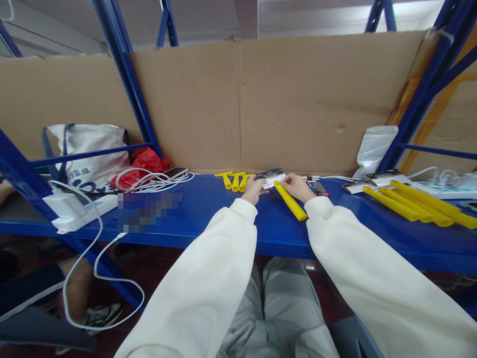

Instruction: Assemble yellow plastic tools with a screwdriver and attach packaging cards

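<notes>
My left hand (254, 189) is closed on the left side of a black and white card (271, 179). At the card's right side, my right hand (297, 187) pinches its edge, with fingertips close to the holed upper end of a yellow tube-shaped handle (292, 203). The handle slants down to the right over the blue shelf top, its wide end toward me. I cannot tell whether card and handle are joined. Beyond my left hand lie three yellow T-shaped pieces (235, 182) in a row.
At right lie several yellow handles (421, 206) with black and white cards at their far ends. A white power strip (87, 214) and coiled white cable (152, 180) are at left, near a cloth bag (89, 154). Cardboard (290, 104) stands behind; blue posts flank it.
</notes>
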{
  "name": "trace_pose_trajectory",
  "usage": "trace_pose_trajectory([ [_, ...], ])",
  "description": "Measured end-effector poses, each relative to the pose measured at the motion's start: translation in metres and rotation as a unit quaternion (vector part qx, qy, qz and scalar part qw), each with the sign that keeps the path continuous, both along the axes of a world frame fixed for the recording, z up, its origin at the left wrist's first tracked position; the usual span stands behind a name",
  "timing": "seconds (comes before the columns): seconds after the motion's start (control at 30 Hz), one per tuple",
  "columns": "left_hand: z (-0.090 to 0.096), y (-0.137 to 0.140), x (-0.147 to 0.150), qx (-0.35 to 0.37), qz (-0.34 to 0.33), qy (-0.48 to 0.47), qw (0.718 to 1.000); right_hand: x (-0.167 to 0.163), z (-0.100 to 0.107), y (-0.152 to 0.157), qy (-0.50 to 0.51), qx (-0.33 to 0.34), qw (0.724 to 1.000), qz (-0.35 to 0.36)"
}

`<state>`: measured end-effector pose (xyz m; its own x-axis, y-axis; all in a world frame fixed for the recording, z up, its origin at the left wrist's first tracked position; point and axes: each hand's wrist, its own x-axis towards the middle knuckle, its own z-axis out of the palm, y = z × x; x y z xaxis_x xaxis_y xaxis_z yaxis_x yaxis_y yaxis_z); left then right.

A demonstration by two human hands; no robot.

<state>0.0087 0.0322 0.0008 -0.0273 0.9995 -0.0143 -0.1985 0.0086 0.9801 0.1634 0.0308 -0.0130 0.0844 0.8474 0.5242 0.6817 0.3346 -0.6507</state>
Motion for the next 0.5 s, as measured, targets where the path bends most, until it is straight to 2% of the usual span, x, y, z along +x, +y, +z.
trace_pose_trajectory([
  [0.17,0.000,-0.002,0.000,0.000,-0.006,0.024,1.000,-0.008,-0.001,-0.005,0.014,0.001,0.999,0.049],
  [0.3,-0.001,-0.001,0.001,0.005,0.001,0.035,0.999,-0.014,-0.002,-0.010,0.013,-0.014,0.999,0.049],
  [0.5,-0.004,0.001,0.000,0.017,0.025,0.022,0.999,-0.014,-0.003,-0.009,-0.045,0.022,0.996,0.068],
])
